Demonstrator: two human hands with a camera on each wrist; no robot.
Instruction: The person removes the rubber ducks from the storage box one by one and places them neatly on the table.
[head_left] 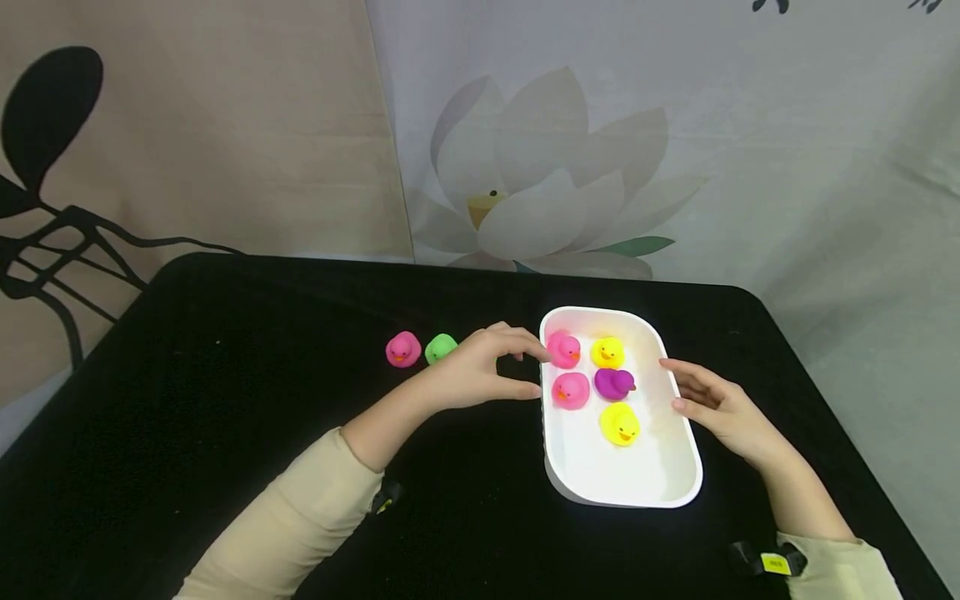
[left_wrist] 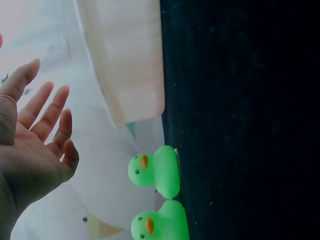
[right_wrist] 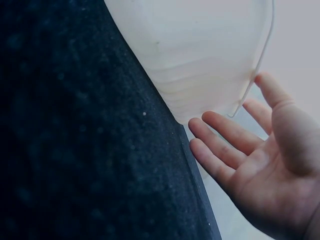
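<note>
L hand (head_left: 480,367) & R hand (head_left: 716,408) are flanking white rounded-rectangular plastic tray (head_left: 607,475), fingers relaxed, ungripping. It's prob. handling light, stiff; grip long sides.

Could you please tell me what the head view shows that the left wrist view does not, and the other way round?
Only the head view shows the right hand, two yellow ducks and the purple duck. Only the left wrist view shows a second green duck. Both show the left hand, white tray, black table and one green duck.
</note>
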